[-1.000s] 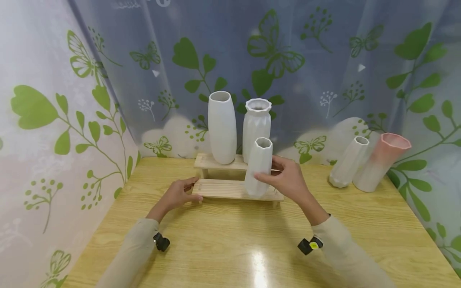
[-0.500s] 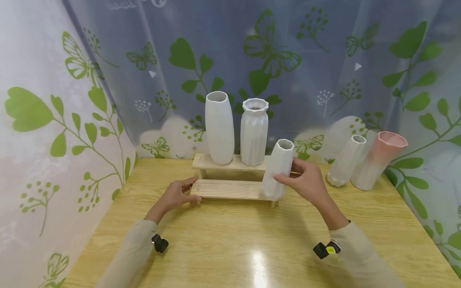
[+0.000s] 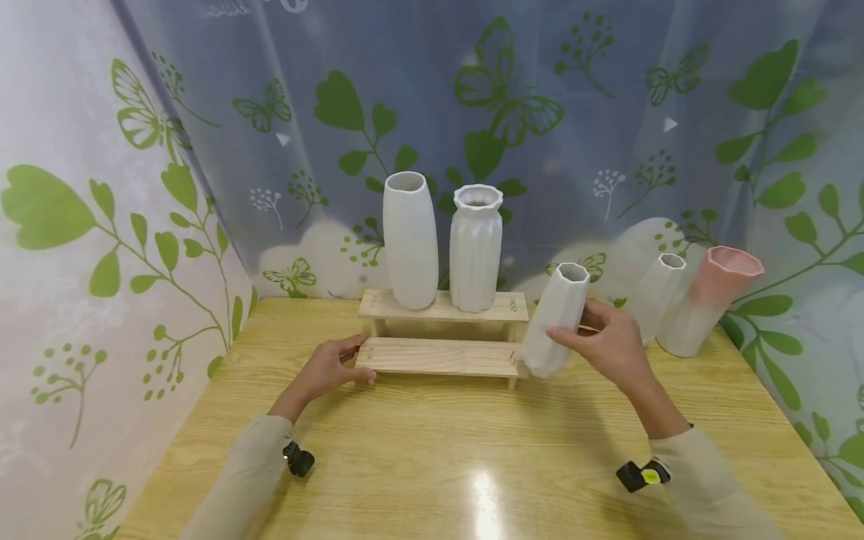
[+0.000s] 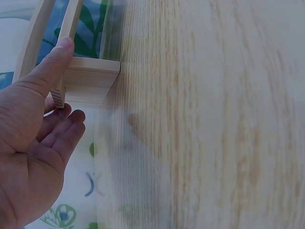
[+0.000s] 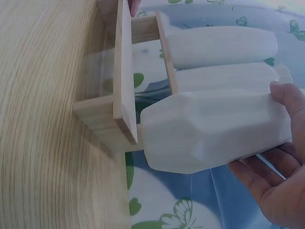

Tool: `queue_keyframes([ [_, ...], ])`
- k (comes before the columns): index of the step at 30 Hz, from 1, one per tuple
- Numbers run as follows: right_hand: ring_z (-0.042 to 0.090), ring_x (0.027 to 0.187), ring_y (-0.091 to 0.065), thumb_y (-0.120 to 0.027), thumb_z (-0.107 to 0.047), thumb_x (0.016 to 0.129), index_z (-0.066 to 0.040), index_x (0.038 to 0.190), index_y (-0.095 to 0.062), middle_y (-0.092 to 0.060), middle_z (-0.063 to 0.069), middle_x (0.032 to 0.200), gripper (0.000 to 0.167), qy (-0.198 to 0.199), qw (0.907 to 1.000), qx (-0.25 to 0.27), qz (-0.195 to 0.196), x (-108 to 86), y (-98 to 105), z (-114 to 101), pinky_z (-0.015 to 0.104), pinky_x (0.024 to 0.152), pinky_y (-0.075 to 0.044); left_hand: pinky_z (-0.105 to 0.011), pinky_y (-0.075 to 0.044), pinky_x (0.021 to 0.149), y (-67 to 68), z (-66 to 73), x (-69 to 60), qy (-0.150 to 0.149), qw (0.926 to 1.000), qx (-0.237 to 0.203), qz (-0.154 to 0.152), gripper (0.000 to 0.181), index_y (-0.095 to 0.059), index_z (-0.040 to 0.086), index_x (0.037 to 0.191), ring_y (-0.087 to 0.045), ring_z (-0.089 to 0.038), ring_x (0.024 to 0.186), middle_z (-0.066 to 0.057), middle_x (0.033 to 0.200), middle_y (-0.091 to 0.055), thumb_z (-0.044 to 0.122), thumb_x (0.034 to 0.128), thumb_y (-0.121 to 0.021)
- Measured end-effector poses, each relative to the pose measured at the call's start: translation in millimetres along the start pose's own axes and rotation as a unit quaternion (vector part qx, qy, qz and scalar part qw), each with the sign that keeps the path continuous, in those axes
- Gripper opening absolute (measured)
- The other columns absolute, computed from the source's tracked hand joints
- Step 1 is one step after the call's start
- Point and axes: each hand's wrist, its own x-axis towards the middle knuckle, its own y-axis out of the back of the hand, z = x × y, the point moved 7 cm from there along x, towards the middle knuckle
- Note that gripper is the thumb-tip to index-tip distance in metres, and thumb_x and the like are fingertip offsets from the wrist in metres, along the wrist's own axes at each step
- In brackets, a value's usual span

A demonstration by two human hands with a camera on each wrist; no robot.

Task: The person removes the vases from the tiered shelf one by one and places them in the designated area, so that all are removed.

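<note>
My right hand (image 3: 613,346) grips a white faceted vase (image 3: 552,324) between thumb and fingers, tilted, just off the right end of a two-step wooden stand (image 3: 439,355). In the right wrist view, the vase's base (image 5: 167,131) hangs beside the end of the lower board, off the table. My left hand (image 3: 329,369) pinches the left end of that lower board, its thumb (image 4: 56,59) on the near edge. On the upper step stand a tall smooth white vase (image 3: 410,244) and a ribbed white vase with a scalloped rim (image 3: 475,255).
At the table's right stand another white vase (image 3: 658,296), partly hidden by my right hand, and a pink-and-white vase (image 3: 709,304). A patterned curtain (image 3: 418,90) closes off the back and sides of the wooden table (image 3: 405,450).
My right hand has carried the faceted vase rightward, from over the lower step to beyond its right end. The left hand keeps its hold on the stand.
</note>
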Motion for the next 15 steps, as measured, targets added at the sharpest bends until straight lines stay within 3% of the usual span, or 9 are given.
queue_keyframes([
  [5, 0.001, 0.097, -0.068, -0.086, -0.032, 0.086, -0.002, 0.132, -0.067, -0.072, 0.02, 0.121, 0.058, 0.007, 0.9997, -0.013, 0.019, -0.4, 9.8, 7.3, 0.015, 0.079, -0.06, -0.047, -0.05, 0.109, -0.1, -0.1, 0.1, -0.003, 1.0, 0.003, -0.001, 0.084, -0.044, 0.002, 0.154, -0.049, -0.041, 0.137, -0.02, 0.157, -0.042, 0.032, 0.0863, -0.084],
  [15, -0.001, 0.094, -0.066, -0.085, -0.039, 0.085, -0.004, 0.133, -0.068, -0.072, 0.019, 0.121, 0.063, -0.018, 0.9977, -0.044, 0.049, 5.7, 24.1, 19.7, 0.011, 0.075, -0.057, -0.047, -0.049, 0.11, -0.4, 1.2, 0.3, -0.005, 1.0, 0.0, -0.003, 0.083, -0.044, 0.003, 0.154, -0.048, -0.041, 0.138, -0.02, 0.158, -0.042, 0.031, 0.0866, -0.084],
])
